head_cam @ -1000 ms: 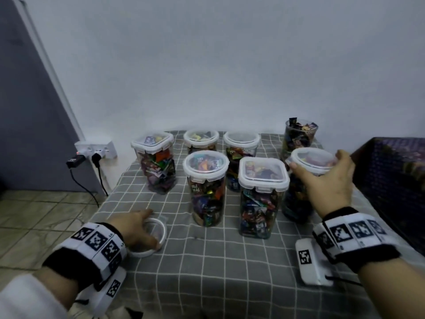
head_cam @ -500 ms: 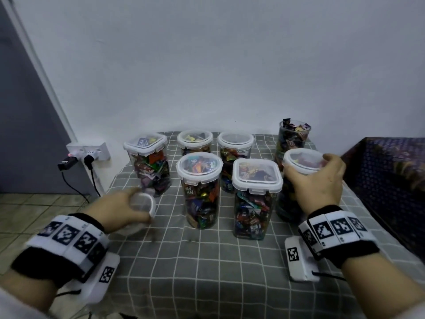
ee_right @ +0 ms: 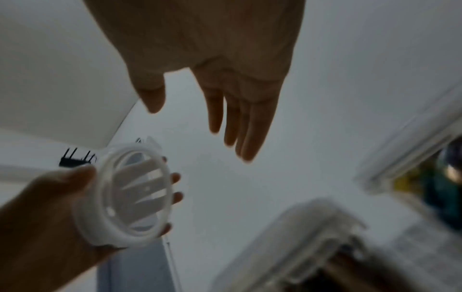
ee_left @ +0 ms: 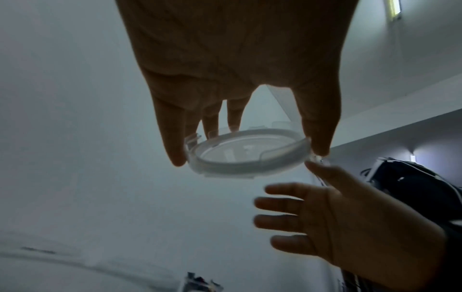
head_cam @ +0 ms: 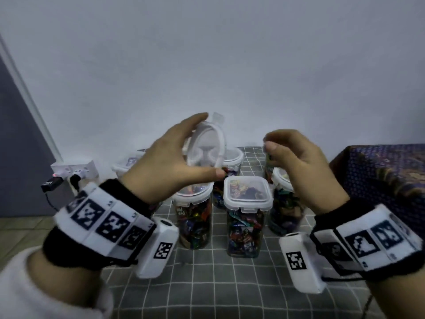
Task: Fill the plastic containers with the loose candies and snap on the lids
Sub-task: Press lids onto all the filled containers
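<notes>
My left hand [head_cam: 212,145] holds a round white-rimmed clear lid [head_cam: 207,155] on edge in the air, above the candy-filled containers. In the left wrist view the lid [ee_left: 240,168] is pinched by its rim between thumb and fingers. My right hand [head_cam: 271,143] hovers just right of the lid, empty, its fingers relaxed; the right wrist view shows them nearly straight [ee_right: 240,138]. Below stand a lidded round container [head_cam: 193,217], a square-lidded one [head_cam: 247,215] and another round one [head_cam: 285,215] under my right hand. The back row is mostly hidden by my hands.
The containers stand on a grey checked tablecloth [head_cam: 218,284] with bare cloth in front of them. A wall socket with plugs [head_cam: 73,169] is at the left. A dark patterned covered surface [head_cam: 379,176] borders the table on the right.
My left hand picked the round lid up off the cloth at the left and raised it to the middle. My right hand left the right container's lid and rose beside it.
</notes>
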### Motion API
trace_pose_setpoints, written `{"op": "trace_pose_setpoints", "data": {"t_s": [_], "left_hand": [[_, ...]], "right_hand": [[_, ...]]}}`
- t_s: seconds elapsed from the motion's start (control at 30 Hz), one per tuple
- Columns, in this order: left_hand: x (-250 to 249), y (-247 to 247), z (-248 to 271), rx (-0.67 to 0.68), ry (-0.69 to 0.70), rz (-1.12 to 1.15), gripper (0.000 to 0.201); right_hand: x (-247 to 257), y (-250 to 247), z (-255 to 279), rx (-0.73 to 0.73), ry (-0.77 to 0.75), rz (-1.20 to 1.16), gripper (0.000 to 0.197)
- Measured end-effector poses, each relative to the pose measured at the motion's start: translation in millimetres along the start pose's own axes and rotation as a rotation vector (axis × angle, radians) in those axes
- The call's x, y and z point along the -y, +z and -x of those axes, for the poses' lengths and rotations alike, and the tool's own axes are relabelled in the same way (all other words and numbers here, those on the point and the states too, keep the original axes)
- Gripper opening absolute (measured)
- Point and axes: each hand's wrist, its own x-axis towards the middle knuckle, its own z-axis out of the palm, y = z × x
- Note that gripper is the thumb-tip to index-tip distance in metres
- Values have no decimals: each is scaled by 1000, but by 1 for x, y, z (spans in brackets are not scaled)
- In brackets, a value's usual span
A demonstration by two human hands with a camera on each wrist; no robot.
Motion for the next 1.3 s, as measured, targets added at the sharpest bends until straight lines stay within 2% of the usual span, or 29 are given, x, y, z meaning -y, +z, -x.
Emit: {"op": "trace_pose_setpoints", "data": {"t_s": [0.07,0.1,0.17,0.27,0.37,0.47,0.53,0.6,0.67,0.73,0.8,1.0,1.3], "left_hand": [[-8,14,-11,39,57,10,102],[-12,21,-15,55,80,33,99],[-16,32,-24,76,114,82,94],[-19,44,-34,102,130,117,91],[-20,53,-40,129,138,111,97],[-18,60,-46,151,101,31,107],[-17,64,-47,222,63,-91,100],[-14,69,-46,359,49,-278,89],[-10,75,-47,489,40,-422,83],[-7,79,-48,550,26,-501,82],[-6,81,-51,565,25,-553,79],[-1,82,-59,601,22,-644,73],[3,81,-70,697,20,-614,76]], "right_hand": [[4,3,-9,207,165,-152,40],[5,4,-13,280,229,-211,44],[4,4,-18,376,320,-317,66],[0,-1,-25,427,380,-467,104],[-4,-9,-31,404,373,-536,95],[-1,-24,-42,302,322,-359,67],[-3,-39,-57,224,277,-126,63],[-9,-56,-79,169,253,121,65],[-18,-68,-103,189,252,392,70],[-30,-74,-125,265,280,697,81],[-44,-73,-144,339,311,895,87],[-87,-61,-187,436,366,1114,87],[-124,-47,-228,580,445,1148,83]]}}
